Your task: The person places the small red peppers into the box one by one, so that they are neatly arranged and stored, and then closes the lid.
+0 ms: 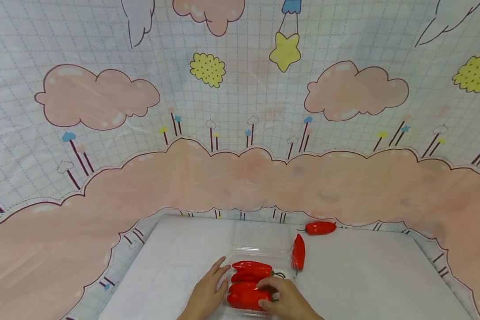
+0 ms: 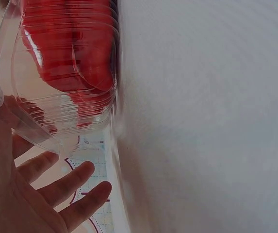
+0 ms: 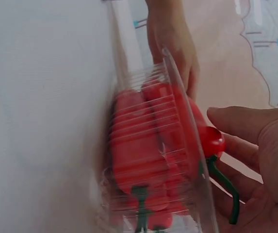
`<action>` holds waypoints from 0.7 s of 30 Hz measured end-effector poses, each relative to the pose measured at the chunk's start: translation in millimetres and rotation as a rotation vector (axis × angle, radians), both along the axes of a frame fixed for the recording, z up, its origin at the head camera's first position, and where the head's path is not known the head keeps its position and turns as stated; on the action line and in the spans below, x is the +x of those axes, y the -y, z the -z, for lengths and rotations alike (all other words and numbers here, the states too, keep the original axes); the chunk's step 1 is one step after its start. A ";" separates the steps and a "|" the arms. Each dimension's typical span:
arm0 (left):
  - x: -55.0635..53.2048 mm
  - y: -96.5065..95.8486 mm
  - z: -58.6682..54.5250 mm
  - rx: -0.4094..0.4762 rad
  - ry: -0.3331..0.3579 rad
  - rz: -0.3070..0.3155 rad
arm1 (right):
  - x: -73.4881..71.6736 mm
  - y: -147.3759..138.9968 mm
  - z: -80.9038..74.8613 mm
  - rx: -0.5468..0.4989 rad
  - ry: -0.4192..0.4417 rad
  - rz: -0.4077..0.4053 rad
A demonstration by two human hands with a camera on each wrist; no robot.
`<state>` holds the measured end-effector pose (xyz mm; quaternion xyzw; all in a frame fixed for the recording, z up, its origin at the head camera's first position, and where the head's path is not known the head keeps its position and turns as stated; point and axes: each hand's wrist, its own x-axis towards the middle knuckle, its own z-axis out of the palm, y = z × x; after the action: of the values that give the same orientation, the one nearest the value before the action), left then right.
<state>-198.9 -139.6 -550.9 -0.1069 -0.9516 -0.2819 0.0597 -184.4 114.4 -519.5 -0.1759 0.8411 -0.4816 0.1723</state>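
A clear plastic clamshell container (image 2: 56, 114) lies opened out and holds several red peppers (image 1: 251, 268). My right hand (image 1: 286, 297) reaches over its right side, thumb and fingers curved round the stem end of the nearest red pepper (image 3: 212, 141). This pepper's green stem (image 3: 230, 194) sticks out past the container's rim in the right wrist view. At the container's left side is my left hand (image 1: 208, 289), its fingers (image 2: 68, 187) spread and fairly straight beside the plastic wall. Part of it shows through the clear plastic in the left wrist view.
The container's lid (image 1: 260, 238) is folded back toward the table's far edge. One loose red pepper (image 1: 298, 252) lies against its right side, another (image 1: 321, 228) at the far edge. A patterned cloth (image 1: 240, 178) rises behind the white table (image 1: 364, 275).
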 end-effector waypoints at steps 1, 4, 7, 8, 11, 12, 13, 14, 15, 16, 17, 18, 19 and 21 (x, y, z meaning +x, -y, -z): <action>-0.1 0.0 0.0 -0.001 0.000 -0.001 | 0.1 -0.9 -1.8 -0.004 0.003 0.002; -0.1 0.1 0.3 -0.002 -0.004 0.000 | 0.8 -4.2 -7.4 -0.018 -0.001 0.008; 0.5 0.4 1.1 0.005 -0.031 0.007 | 2.4 -7.6 -11.9 -0.030 -0.025 0.019; 0.7 0.7 1.6 0.007 -0.044 0.012 | 2.8 -8.7 -13.2 -0.037 -0.033 0.024; 1.2 1.2 2.7 0.016 -0.075 0.021 | 4.1 -11.9 -17.3 -0.050 -0.058 0.043; 1.1 1.4 2.9 0.016 -0.077 0.022 | 4.4 -13.1 -18.8 -0.051 -0.070 0.049; 0.9 1.6 3.4 0.016 -0.076 0.023 | 4.5 -14.1 -20.3 -0.054 -0.081 0.051; 0.7 1.7 3.6 0.016 -0.072 0.023 | 4.5 -15.2 -22.0 -0.056 -0.088 0.054; 0.5 1.8 3.6 0.017 -0.067 0.022 | 4.5 -16.3 -23.7 -0.056 -0.101 0.054; 0.3 1.9 3.6 0.019 -0.060 0.020 | 4.4 -17.5 -25.3 -0.056 -0.113 0.053; 0.1 2.0 3.6 0.020 -0.055 0.021 | 4.1 -18.6 -26.9 -0.058 -0.126 0.051; -0.2 2.1 3.8 0.021 -0.052 0.022 | 3.6 -19.8 -28.6 -0.056 -0.138 0.049; -0.5 2.2 4.0 0.020 -0.050 0.022 | 3.2 -20.9 -30.1 -0.058 -0.149 0.047; -0.8 2.2 3.9 0.021 -0.047 0.023 | 2.1 -23.4 -32.7 -0.053 -0.178 0.048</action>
<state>-199.6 -141.8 -554.8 -0.1236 -0.9456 -0.2899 0.0802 -182.2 137.8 -486.9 -0.2024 0.8440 -0.4901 0.0806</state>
